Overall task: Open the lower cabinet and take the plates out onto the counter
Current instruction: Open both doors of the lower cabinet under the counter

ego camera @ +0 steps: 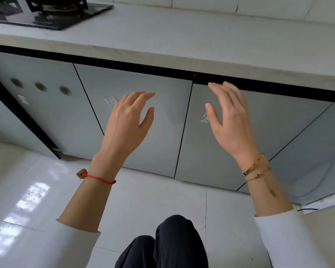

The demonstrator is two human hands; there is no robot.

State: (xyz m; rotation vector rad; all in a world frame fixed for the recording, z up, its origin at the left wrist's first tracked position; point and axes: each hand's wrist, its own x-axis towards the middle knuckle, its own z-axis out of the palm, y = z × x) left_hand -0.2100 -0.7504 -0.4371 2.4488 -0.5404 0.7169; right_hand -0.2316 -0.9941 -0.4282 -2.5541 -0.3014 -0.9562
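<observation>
Along the far left of the pale stone counter (182,33) sits a black glass hob (52,16) with a dark iron pan support (56,4). Below it, a grey glossy cabinet panel (37,105) carries 3 round holes in a row and a small white sticker. Next right, the grey glossy left cabinet door (149,144) is closed, flush under the black strip beneath the counter edge; a small white label sits near its top. The left hand (128,122) hovers in front of this door, fingers straight and slightly spread, holding nothing; whether the fingertips touch the door cannot be told. A red cord bracelet (99,177) circles that wrist. The right cabinet door (207,151) is also closed, with a torn white sticker. The right hand (230,120) is raised before it, fingers extended and open, tips near the door's upper edge, slightly blurred, gripping nothing. 2 gold chain bracelets (256,169) hang on that wrist. No plates show; both doors hide the interior. White floor tiles (46,190) and dark trousers (168,246) fill the bottom.
</observation>
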